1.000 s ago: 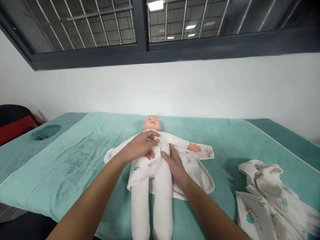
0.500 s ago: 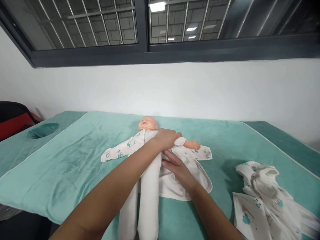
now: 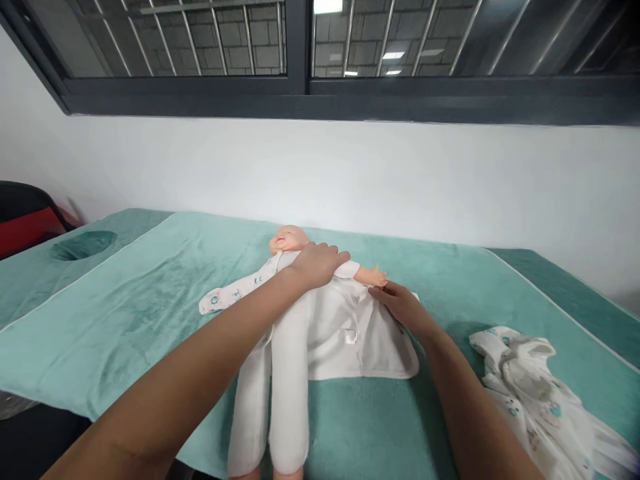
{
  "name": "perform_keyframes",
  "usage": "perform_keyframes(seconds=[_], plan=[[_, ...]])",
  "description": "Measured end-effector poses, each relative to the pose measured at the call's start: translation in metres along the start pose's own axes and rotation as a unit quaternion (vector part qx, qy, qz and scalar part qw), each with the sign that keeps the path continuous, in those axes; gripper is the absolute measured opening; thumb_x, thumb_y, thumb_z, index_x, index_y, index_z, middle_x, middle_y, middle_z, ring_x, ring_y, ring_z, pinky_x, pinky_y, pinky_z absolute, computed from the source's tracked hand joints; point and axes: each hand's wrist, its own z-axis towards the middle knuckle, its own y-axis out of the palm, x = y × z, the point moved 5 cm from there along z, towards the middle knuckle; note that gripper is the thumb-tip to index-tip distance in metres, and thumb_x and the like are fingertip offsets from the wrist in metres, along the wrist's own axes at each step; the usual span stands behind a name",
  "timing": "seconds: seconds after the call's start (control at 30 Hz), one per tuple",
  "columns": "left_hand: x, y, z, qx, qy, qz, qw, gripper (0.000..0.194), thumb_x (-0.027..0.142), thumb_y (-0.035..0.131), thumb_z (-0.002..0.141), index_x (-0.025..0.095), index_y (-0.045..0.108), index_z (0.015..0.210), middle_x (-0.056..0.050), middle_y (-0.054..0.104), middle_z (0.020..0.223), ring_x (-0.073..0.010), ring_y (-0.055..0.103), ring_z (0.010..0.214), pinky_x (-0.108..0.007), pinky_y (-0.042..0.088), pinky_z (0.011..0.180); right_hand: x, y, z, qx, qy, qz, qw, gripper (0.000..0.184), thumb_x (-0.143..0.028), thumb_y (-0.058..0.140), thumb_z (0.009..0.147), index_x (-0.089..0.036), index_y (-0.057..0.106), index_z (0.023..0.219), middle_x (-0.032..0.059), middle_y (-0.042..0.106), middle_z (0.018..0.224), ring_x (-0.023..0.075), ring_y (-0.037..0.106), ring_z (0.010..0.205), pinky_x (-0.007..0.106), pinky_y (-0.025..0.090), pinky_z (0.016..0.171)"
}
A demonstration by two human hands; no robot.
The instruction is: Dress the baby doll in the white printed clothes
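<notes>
Cupping the doll (image 3: 288,238) on the bed (image 3: 150,267), left hand (image 3: 319,265) curls over its shoulder; its outstretched arm (image 3: 369,275) points at the nearer right hand (image 3: 403,308), fingers bent, pinch unclear, over the shirt (image 3: 333,353)

Doll (image 3: 291,333) lies tilted on green cover (image 3: 150,280); white shirt (image 3: 363,340) half on
</notes>
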Motion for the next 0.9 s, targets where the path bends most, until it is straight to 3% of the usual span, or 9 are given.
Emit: perform_keyframes(seconds=[0.1, 0.27, 0.4, 0.47, 0.57, 0.7, 0.9], plan=[[-0.004, -0.004, -0.006, -0.009, 0.014, 0.029, 0.999, 0.032, 0.004, 0.043, 0.081, 0.022, 0.057, 0.104, -0.007, 0.063, 0.091, -0.0253, 0.059, 0.085, -0.035, 0.041, 0.068, -0.003, -0.001, 0.003, -0.067, 0.022, 0.156, 0.985, 0.035, -0.045, 0.069, 0.074, -0.019, 0.069, 0.098, 0.0047, 0.071, 0.099, 0.0221, 0.063, 0.088, 0.030, 0.046, 0.073], [-0.013, -0.008, -0.013, -0.034, 0.037, 0.022, 0.999, 0.031, 0.005, 0.047, 0.080, 0.024, 0.060, 0.100, -0.006, 0.063, 0.087, -0.0232, 0.057, 0.084, -0.033, 0.038, 0.067, 0.004, 0.004, -0.007, -0.093, 0.079, 0.328, 0.937, 0.035, -0.039, 0.081, 0.066, -0.021, 0.063, 0.090, 0.0001, 0.069, 0.084, 0.0162, 0.062, 0.071, 0.026, 0.046, 0.064], [-0.013, -0.010, -0.016, -0.060, 0.039, -0.026, 0.997, 0.020, 0.011, 0.054, 0.081, 0.025, 0.064, 0.091, -0.006, 0.064, 0.086, -0.0245, 0.058, 0.088, -0.035, 0.038, 0.074, 0.013, 0.001, -0.006, -0.053, 0.101, 0.371, 0.922, 0.034, -0.040, 0.081, 0.067, -0.021, 0.061, 0.087, -0.0016, 0.065, 0.074, 0.0144, 0.059, 0.062, 0.025, 0.045, 0.057], [-0.008, -0.010, -0.015, -0.082, 0.015, -0.002, 0.997, 0.022, 0.007, 0.055, 0.080, 0.024, 0.065, 0.090, -0.008, 0.066, 0.089, -0.0266, 0.059, 0.092, -0.037, 0.038, 0.078, 0.013, 0.000, -0.006, -0.031, 0.091, 0.408, 0.908, 0.035, -0.039, 0.081, 0.067, -0.022, 0.058, 0.086, -0.0034, 0.062, 0.068, 0.0131, 0.056, 0.058, 0.023, 0.043, 0.053], [0.002, -0.006, -0.009, -0.122, -0.019, 0.045, 0.991, 0.022, 0.007, 0.056, 0.080, 0.021, 0.067, 0.094, -0.013, 0.068, 0.097, -0.0310, 0.059, 0.098, -0.042, 0.038, 0.082, 0.006, 0.003, -0.009, -0.039, 0.068, 0.462, 0.883, 0.036, -0.038, 0.081, 0.068, -0.023, 0.056, 0.089, -0.0039, 0.060, 0.068, 0.0122, 0.055, 0.055, 0.022, 0.042, 0.051], [0.010, -0.004, -0.002, -0.141, -0.031, 0.037, 0.989, 0.018, 0.009, 0.061, 0.080, 0.019, 0.068, 0.093, -0.015, 0.069, 0.099, -0.0325, 0.061, 0.098, -0.043, 0.038, 0.083, 0.001, 0.003, -0.015, -0.052, 0.062, 0.481, 0.873, 0.034, -0.035, 0.079, 0.069, -0.024, 0.056, 0.091, -0.0038, 0.062, 0.067, 0.0118, 0.055, 0.052, 0.022, 0.040, 0.048], [0.001, -0.015, -0.004, -0.147, -0.050, 0.031, 0.987, 0.024, 0.003, 0.061, 0.078, 0.019, 0.068, 0.094, -0.014, 0.069, 0.099, -0.0313, 0.060, 0.099, -0.040, 0.038, 0.083, 0.003, 0.000, -0.016, -0.065, 0.084, 0.485, 0.868, 0.040, -0.027, 0.075, 0.066, -0.025, 0.060, 0.103, -0.0005, 0.068, 0.079, 0.0158, 0.061, 0.061, 0.025, 0.046, 0.054]])
